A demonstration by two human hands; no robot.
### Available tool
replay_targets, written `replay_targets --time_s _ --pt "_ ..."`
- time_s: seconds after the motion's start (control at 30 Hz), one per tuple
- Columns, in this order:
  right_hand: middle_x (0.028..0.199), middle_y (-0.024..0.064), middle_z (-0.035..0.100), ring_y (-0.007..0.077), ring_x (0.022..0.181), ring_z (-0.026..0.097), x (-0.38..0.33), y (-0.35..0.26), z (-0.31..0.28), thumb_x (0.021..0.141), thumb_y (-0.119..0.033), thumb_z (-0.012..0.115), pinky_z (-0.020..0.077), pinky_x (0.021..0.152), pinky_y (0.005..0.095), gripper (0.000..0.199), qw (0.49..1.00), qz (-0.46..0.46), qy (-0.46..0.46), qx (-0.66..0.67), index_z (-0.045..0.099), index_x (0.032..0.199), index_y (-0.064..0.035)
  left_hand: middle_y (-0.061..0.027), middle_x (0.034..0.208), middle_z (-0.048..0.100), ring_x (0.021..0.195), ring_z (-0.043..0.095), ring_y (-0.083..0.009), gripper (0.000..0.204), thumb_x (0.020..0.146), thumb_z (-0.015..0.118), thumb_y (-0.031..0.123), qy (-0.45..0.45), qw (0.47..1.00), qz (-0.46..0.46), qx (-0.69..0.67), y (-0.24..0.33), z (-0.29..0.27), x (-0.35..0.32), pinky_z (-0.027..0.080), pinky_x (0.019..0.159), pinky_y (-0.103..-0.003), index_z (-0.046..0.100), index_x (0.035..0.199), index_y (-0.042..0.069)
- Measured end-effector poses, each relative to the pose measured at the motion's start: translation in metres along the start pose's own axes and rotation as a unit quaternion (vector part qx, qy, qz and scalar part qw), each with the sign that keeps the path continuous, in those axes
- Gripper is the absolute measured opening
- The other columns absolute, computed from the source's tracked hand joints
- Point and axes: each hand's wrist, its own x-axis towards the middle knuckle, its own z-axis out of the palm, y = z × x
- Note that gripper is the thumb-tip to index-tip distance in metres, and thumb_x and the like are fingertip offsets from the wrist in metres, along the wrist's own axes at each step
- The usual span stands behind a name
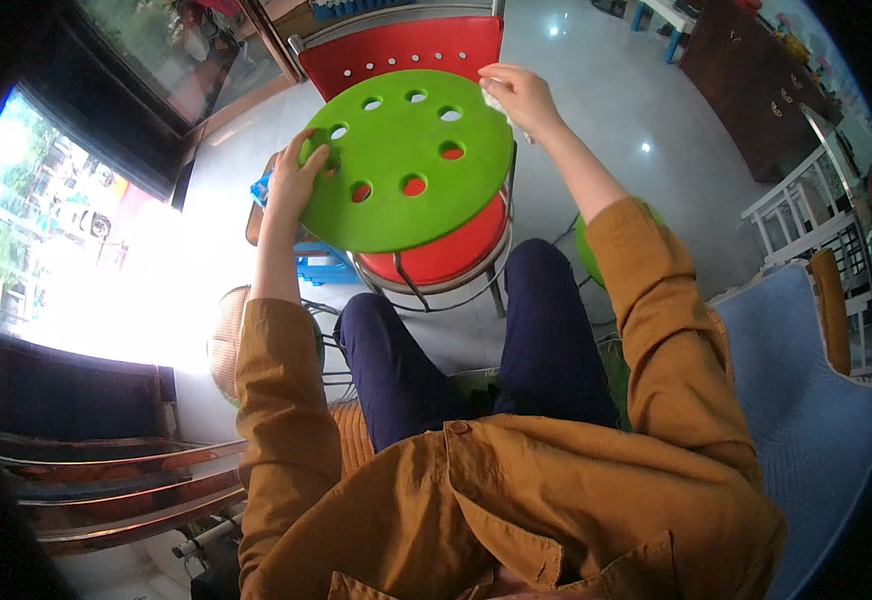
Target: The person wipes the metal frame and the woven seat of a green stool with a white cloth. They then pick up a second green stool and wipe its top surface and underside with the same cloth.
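Note:
A round green stool top [396,218] with a ring of round holes is tilted toward me above a red chair [396,50]. My left hand [294,182] grips its left edge, the thumb lying on the upper face and the fingers mostly hidden around the rim. At the far right rim, my right hand [528,100] is closed on a white cloth [496,97], pressed against the edge. Red shows through some of the holes. Dark metal legs [408,278] come out below the green top, in front of the red seat; the underside is hidden.
A mesh-topped round stool [226,345] stands by my left forearm, and part of another green stool [588,250] shows under my right sleeve. Blue plastic [326,266] lies left of the chair. A blue-covered seat [796,400] is at my right. A dark cabinet [736,90] stands far right.

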Motion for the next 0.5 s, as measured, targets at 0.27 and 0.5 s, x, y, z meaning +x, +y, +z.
replay_targets --time_s 0.27,0.5 --pt "0.129 0.0191 0.063 0.0341 0.122 0.057 -0.051 -0.023 0.003 0.093 -0.012 0.053 0.0444 0.106 0.0414 0.033 0.984 -0.112 -0.031 -0.134 0.065 0.119 0.0045 -0.0254 0.123 0.063 0.115 0.063 -0.0362 0.052 0.097 0.058 0.042 -0.009 1.0 -0.011 -0.01 -0.012 0.003 0.01 0.05 0.096 -0.043 0.051 0.144 0.021" --pt "0.132 0.0157 0.061 0.0302 0.126 0.054 -0.131 -0.131 -0.007 0.082 -0.003 0.056 0.0417 0.11 0.0442 0.041 0.967 -0.212 -0.122 -0.066 0.065 0.122 0.0019 -0.022 0.123 0.066 0.113 0.065 -0.0344 0.051 0.098 0.055 0.044 -0.033 0.995 -0.085 -0.04 -0.011 0.003 0.023 0.049 0.097 -0.042 0.05 0.144 0.025"
